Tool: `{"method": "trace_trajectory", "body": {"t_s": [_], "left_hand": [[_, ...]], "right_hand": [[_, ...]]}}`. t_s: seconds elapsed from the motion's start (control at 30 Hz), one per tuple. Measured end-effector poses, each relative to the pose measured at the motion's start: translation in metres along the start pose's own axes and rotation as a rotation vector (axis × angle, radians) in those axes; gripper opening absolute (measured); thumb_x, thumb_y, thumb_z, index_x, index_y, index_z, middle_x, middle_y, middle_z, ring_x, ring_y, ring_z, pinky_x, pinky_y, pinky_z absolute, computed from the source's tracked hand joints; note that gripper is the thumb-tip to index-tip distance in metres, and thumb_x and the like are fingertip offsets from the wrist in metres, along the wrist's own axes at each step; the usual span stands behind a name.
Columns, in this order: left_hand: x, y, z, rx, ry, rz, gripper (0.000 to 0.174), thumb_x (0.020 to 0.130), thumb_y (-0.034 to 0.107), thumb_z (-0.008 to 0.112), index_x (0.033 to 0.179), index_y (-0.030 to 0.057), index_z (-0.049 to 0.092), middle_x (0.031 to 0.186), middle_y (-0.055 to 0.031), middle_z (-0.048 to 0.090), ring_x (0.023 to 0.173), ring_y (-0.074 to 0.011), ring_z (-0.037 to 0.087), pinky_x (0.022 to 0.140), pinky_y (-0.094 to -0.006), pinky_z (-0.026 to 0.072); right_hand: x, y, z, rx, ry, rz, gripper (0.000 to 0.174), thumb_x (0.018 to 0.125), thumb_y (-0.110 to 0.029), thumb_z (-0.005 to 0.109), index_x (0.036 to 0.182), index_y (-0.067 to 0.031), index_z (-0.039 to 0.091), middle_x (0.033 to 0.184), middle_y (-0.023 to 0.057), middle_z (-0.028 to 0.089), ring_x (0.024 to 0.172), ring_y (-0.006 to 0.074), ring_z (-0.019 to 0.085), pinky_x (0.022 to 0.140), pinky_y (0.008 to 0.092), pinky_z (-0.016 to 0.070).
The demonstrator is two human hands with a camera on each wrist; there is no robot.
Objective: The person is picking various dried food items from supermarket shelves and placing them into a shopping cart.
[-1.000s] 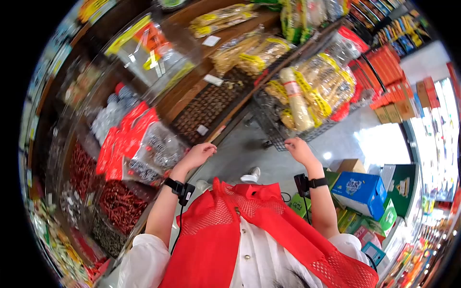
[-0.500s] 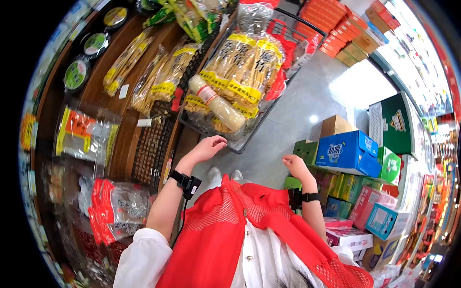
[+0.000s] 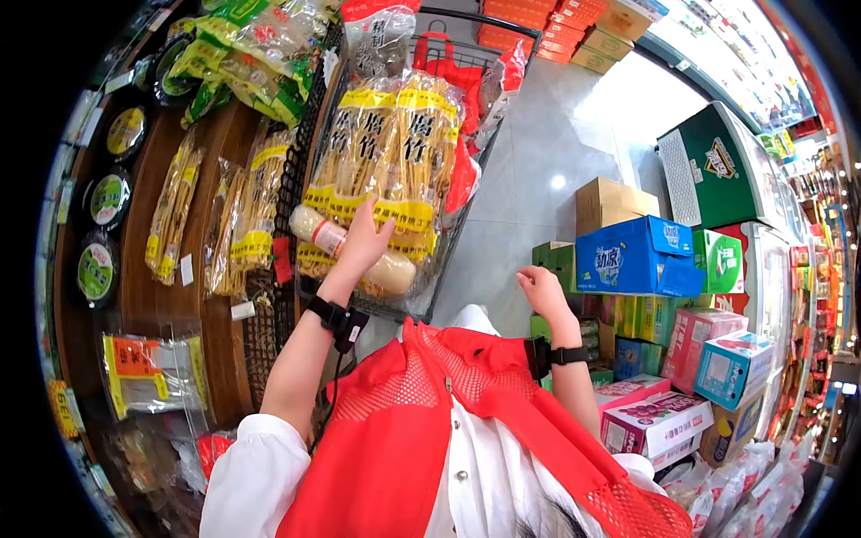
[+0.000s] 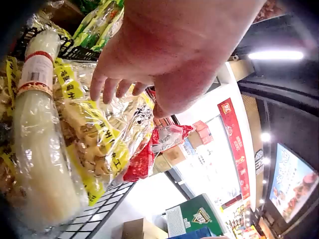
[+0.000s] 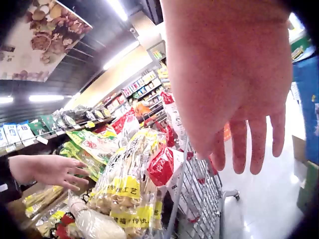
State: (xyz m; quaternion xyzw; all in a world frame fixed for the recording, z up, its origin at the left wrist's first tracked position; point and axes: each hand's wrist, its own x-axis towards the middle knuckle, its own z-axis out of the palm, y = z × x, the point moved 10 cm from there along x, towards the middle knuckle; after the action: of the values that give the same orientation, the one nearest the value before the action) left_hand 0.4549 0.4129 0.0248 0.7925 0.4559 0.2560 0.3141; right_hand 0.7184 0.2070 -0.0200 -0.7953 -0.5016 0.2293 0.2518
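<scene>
My left hand reaches over a shopping cart, its fingers extended above large bags of dried tofu sticks. Beneath the hand and wrist a plastic-wrapped bundle of pale noodles with a red and white label lies across the bags. The left wrist view shows the same noodle bundle beside the hand, nothing held in the palm. My right hand hangs to the right of the cart with loose fingers, holding nothing; in the right wrist view its fingers point down over the floor.
Wooden shelving on the left bears bagged tofu sticks, green bags and round black-rimmed packs. To the right stand stacked drink cartons, including a blue box, and a green box. Red cartons stand beyond the cart.
The view has turned so the cart now lies ahead. My left hand has gone from beside the shelf to above the noodle bundle and tofu bags; my right hand has left the cart's edge.
</scene>
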Motion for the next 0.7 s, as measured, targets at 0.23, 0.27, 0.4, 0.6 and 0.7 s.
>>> {"method": "trace_trajectory", "body": {"t_s": [0.23,0.27,0.4,0.6,0.7], "left_hand": [[0.053,0.017,0.037,0.086,-0.217,-0.001,0.051,0.08,0.02,0.055,0.122,-0.003,0.038,0.122,-0.0235,0.043,0.115,-0.0345,0.04,0.097,-0.0362,0.0312],[0.052,0.01,0.048,0.09,-0.269,-0.024,0.048,0.081,0.02,0.055,0.121,-0.0022,0.04,0.122,-0.0223,0.044,0.115,-0.0338,0.041,0.097,-0.0359,0.0319],[0.041,0.01,0.061,0.08,-0.263,-0.139,0.04,0.082,0.019,0.053,0.117,0.0005,0.046,0.12,-0.0188,0.048,0.113,-0.0316,0.044,0.095,-0.0354,0.0344],[0.036,0.03,0.063,0.15,-0.156,-0.295,0.036,0.082,0.017,0.052,0.114,0.0025,0.049,0.12,-0.017,0.048,0.114,-0.031,0.043,0.095,-0.0355,0.0344],[0.031,0.032,0.068,0.118,-0.1,-0.373,0.034,0.082,0.017,0.052,0.113,0.003,0.051,0.122,-0.0161,0.047,0.118,-0.0317,0.039,0.097,-0.0351,0.0329]], "right_hand": [[0.12,-0.018,-0.094,0.031,0.272,-0.038,0.026,0.08,-0.026,0.056,0.086,-0.0013,0.061,0.078,0.0168,0.061,0.074,0.0332,0.058,0.067,0.04,0.0456],[0.147,-0.027,-0.112,0.039,0.323,-0.079,0.027,0.081,-0.026,0.056,0.088,-0.0008,0.059,0.082,0.0169,0.061,0.074,0.0328,0.058,0.068,0.04,0.0452],[0.266,-0.057,-0.161,0.028,0.462,-0.259,0.034,0.082,-0.029,0.054,0.097,0.0013,0.054,0.094,0.0195,0.058,0.081,0.034,0.056,0.072,0.0403,0.0439],[0.406,-0.082,-0.146,-0.085,-0.025,0.052,0.055,0.076,-0.049,0.052,0.089,0.004,0.059,0.091,0.0238,0.059,0.091,0.0362,0.056,0.079,0.0389,0.0451],[0.415,-0.064,-0.095,0.166,-0.371,0.18,0.051,0.076,-0.044,0.049,0.085,0.0047,0.06,0.092,0.0255,0.059,0.093,0.0379,0.056,0.08,0.0411,0.0445]]}}
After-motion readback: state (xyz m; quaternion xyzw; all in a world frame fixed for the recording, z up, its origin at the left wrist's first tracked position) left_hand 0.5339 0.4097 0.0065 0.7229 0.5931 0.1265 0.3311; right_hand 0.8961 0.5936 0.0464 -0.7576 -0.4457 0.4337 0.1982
